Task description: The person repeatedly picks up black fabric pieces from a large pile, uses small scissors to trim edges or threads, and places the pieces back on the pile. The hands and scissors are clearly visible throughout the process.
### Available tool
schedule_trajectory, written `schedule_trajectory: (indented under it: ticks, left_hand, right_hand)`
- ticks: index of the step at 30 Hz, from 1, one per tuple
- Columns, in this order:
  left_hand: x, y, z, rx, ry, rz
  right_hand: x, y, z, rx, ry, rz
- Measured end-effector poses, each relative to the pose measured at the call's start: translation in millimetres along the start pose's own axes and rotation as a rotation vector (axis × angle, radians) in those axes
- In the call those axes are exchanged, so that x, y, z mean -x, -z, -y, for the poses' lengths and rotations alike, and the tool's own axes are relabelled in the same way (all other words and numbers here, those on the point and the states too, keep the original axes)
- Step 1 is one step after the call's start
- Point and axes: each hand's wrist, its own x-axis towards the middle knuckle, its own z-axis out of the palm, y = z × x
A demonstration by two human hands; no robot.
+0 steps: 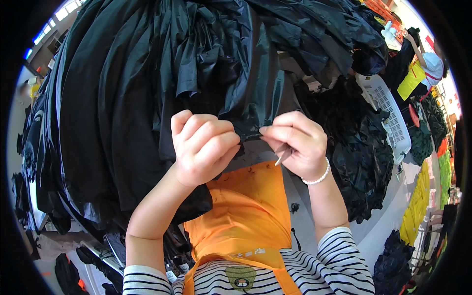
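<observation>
A large mass of glossy black fabric (pixel 123 108) hangs in long folds in front of me. My left hand (pixel 204 145) is closed, its fingers curled in and pinching the lower edge of one dark piece. Across a small gap, my right hand (pixel 297 142) pinches the same edge between thumb and fingertips. A thin, pale, pointed tool (pixel 280 159) sticks out below the right hand's curled fingers; its kind is mostly hidden by the hand. Between the two hands, a short stretch of the fabric edge (pixel 250 134) shows.
Below my hands is my orange apron (pixel 241 196), with bits of dark thread on it. To the right lies a crumpled black fabric heap (pixel 349 152) beside a white plastic basket (pixel 391 115). Another person (pixel 431 69) is at the far right, near yellow cloth (pixel 414 204).
</observation>
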Motion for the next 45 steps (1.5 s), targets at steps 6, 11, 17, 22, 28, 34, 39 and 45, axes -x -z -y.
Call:
schedule_trajectory:
  ticks: [6,11,17,22,28,34,39,45]
  left_hand:
    - [4.8,4.6,2.1,-0.100,-0.154,-0.044]
    - [3.6,6.3,-0.1,-0.101,-0.149,-0.039]
    - [-1.3,12.7,-10.1,0.206,-0.126,0.210]
    - [-12.9,32.4,-21.1,0.206,-0.070,0.720]
    - [-101.5,34.3,26.7,0.223,0.102,0.628]
    - [-54.1,-20.2,108.4,-0.502,-0.112,0.850]
    - [-53.6,-25.2,101.5,-0.498,-0.005,0.869]
    - [-54.0,-34.4,103.3,-0.308,0.071,0.768]
  right_hand:
    - [8.7,12.7,6.8,-0.727,-0.503,0.125]
    - [6.9,10.6,9.7,-0.522,-0.445,0.240]
    - [2.6,5.1,-17.5,-0.476,-0.627,-0.071]
    - [20.5,-63.7,-52.9,-0.443,-0.613,0.006]
    - [8.9,-166.9,44.5,-1.074,-0.519,0.130]
    - [7.9,-119.6,2.5,-1.002,-0.709,0.293]
    - [-37.4,-48.5,-128.7,-0.011,-0.439,-0.661]
    - [-64.5,-18.5,-173.5,-0.034,-0.751,-0.429]
